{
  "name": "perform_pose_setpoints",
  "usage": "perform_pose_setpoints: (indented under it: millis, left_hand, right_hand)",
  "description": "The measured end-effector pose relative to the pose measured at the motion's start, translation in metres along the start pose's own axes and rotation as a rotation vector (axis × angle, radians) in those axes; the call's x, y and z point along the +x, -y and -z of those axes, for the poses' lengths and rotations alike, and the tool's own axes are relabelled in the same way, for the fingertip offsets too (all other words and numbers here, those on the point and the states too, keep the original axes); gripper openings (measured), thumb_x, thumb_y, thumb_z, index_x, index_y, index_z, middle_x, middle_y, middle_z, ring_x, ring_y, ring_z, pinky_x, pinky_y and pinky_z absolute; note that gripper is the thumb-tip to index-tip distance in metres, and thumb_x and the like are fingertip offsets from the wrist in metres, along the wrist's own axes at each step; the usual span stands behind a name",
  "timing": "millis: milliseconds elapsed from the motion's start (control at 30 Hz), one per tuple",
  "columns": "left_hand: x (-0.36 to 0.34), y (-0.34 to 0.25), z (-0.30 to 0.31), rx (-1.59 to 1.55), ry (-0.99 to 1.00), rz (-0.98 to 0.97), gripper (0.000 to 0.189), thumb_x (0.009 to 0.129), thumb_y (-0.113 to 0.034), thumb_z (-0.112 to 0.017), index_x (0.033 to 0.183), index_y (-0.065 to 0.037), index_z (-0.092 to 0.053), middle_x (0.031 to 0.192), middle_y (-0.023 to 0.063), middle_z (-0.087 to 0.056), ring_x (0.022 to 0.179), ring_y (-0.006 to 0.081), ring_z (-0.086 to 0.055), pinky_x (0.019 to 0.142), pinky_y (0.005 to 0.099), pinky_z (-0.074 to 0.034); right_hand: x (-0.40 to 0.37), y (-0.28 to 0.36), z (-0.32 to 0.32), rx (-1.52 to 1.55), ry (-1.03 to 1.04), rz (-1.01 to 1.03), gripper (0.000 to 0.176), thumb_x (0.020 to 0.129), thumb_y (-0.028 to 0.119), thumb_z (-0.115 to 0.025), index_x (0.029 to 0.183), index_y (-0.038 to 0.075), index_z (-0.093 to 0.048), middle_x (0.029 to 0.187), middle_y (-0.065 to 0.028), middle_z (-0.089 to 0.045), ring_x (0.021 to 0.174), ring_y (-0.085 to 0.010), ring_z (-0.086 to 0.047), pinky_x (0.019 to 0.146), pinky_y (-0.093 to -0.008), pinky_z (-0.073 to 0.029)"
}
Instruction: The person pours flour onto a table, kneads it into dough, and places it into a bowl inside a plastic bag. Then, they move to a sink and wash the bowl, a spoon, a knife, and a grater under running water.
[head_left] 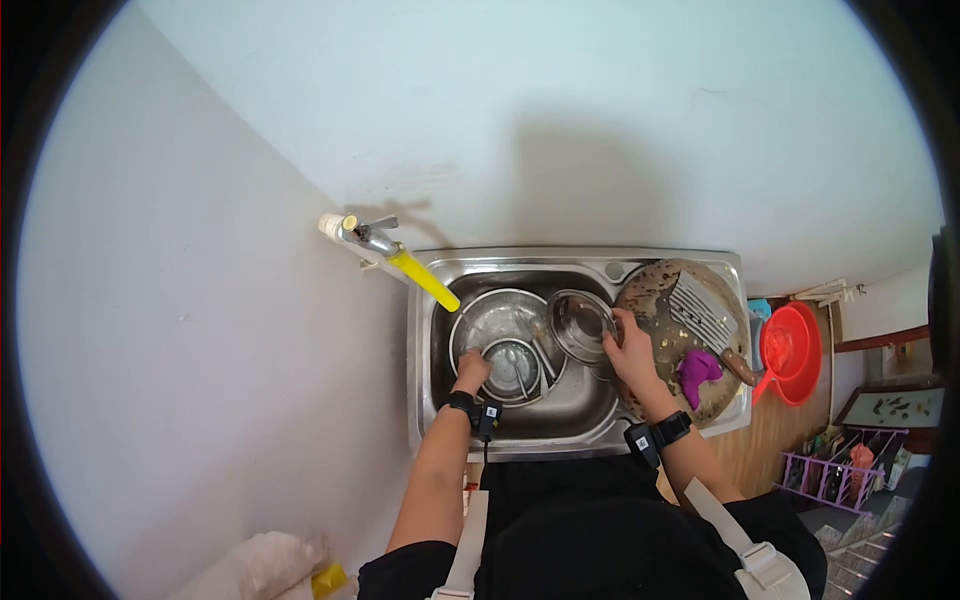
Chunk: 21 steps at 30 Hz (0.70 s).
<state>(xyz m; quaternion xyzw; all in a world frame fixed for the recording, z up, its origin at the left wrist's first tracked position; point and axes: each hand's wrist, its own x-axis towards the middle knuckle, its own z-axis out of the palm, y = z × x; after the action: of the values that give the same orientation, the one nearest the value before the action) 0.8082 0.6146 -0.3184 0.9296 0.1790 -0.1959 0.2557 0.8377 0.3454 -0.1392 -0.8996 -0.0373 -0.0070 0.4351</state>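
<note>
The left grip (pixel 470 372) is curled on the near rim of a small steel bowl (pixel 512 372), which sits in a wide steel bowl (pixel 490 318) in the sink (pixel 575 408). The right grip (pixel 632 352) is clamped on the rim of a steel pot (pixel 580 325) just left of it. One yellow spout (pixel 425 280) hangs beyond the left grip. Right of the right grip lies one dirty round tray (pixel 650 298) bearing one cleaver (pixel 705 312) and one purple cloth (pixel 697 368); farther right, one red basin (pixel 790 350). Three steel vessels in all
</note>
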Motion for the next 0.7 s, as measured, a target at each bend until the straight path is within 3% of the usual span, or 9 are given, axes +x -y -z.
perform_pose_setpoints:
  millis: [100,133,267,333,433,467,533,667,700]
  left_hand:
    - [-0.005,-0.026,0.034,-0.208,-0.023,-0.098,0.026,0.065,-0.01,-0.062,0.088,-0.003,-0.052,0.084,0.0193,-0.058,0.082,0.0353,-0.056,0.071,0.0406,-0.044]
    - [-0.007,-0.034,0.044,-0.266,-0.117,-0.227,0.018,0.065,-0.004,-0.06,0.077,-0.002,-0.046,0.076,0.0197,-0.055,0.076,0.0376,-0.054,0.067,0.0417,-0.043]
    - [-0.001,-0.051,0.085,-0.298,-0.354,-0.494,0.015,0.067,-0.002,-0.057,0.077,-0.003,-0.045,0.072,0.019,-0.052,0.071,0.039,-0.052,0.065,0.0395,-0.043]
    - [0.002,-0.051,0.098,-0.453,-0.55,-0.329,0.016,0.07,-0.006,-0.059,0.077,-0.002,-0.045,0.074,0.0159,-0.053,0.069,0.0304,-0.054,0.063,0.0335,-0.042]
    - [0.022,-0.015,0.085,-1.051,-0.323,-0.094,0.027,0.08,-0.012,-0.055,0.103,-0.001,-0.047,0.093,0.0108,-0.056,0.082,0.0228,-0.055,0.069,0.0346,-0.045]
    - [0.014,-0.014,0.087,-1.046,-0.325,-0.098,0.027,0.08,-0.012,-0.055,0.103,-0.001,-0.047,0.093,0.0108,-0.056,0.082,0.0228,-0.055,0.069,0.0346,-0.045]
    - [-0.015,-0.021,0.095,-1.503,-0.105,0.351,0.028,0.083,-0.015,-0.053,0.107,-0.002,-0.047,0.098,0.0094,-0.056,0.088,0.024,-0.055,0.074,0.0386,-0.046]
    - [-0.023,-0.022,0.079,-1.607,-0.011,0.298,0.032,0.082,-0.016,-0.055,0.109,0.001,-0.048,0.097,0.0107,-0.056,0.091,0.0208,-0.054,0.076,0.0344,-0.045]
    - [-0.016,-0.029,0.081,-1.506,-0.048,0.185,0.032,0.081,-0.014,-0.056,0.109,0.001,-0.049,0.097,0.01,-0.056,0.088,0.0194,-0.054,0.076,0.0315,-0.044]
  right_hand:
    - [-0.003,0.003,0.008,-0.008,0.046,0.0,0.032,0.074,0.013,-0.055,0.104,0.003,-0.045,0.075,-0.0167,-0.057,0.07,-0.0334,-0.057,0.059,-0.0367,-0.045]
    - [-0.003,0.003,0.008,-0.005,0.041,-0.004,0.032,0.074,0.013,-0.055,0.104,0.003,-0.045,0.075,-0.0167,-0.057,0.07,-0.0334,-0.057,0.059,-0.0367,-0.045]
    - [-0.006,0.003,0.001,-0.031,0.054,0.079,0.033,0.073,0.013,-0.056,0.103,0.004,-0.045,0.074,-0.0166,-0.057,0.069,-0.0336,-0.057,0.06,-0.0378,-0.045]
    - [-0.006,0.005,-0.002,-0.044,0.058,0.117,0.035,0.073,0.014,-0.056,0.104,0.005,-0.044,0.074,-0.0167,-0.056,0.069,-0.0339,-0.056,0.06,-0.0384,-0.045]
    - [-0.006,0.008,-0.004,-0.037,0.141,0.09,0.037,0.073,0.014,-0.056,0.106,0.006,-0.041,0.074,-0.0174,-0.056,0.069,-0.0345,-0.056,0.061,-0.0397,-0.044]
    - [-0.006,0.007,-0.006,-0.048,0.183,0.069,0.038,0.073,0.015,-0.056,0.107,0.006,-0.041,0.073,-0.0176,-0.057,0.069,-0.0347,-0.056,0.061,-0.0403,-0.044]
    - [-0.006,0.009,-0.008,-0.057,0.223,0.052,0.039,0.073,0.015,-0.056,0.108,0.006,-0.04,0.072,-0.0177,-0.057,0.069,-0.035,-0.056,0.061,-0.0409,-0.045]
    - [-0.009,0.007,-0.017,-0.109,0.325,0.024,0.04,0.073,0.017,-0.056,0.109,0.006,-0.04,0.07,-0.0182,-0.058,0.068,-0.0359,-0.057,0.061,-0.0421,-0.045]
    - [-0.01,0.006,-0.019,-0.102,0.343,0.032,0.041,0.073,0.017,-0.056,0.109,0.006,-0.04,0.07,-0.0181,-0.058,0.068,-0.036,-0.057,0.061,-0.0424,-0.045]
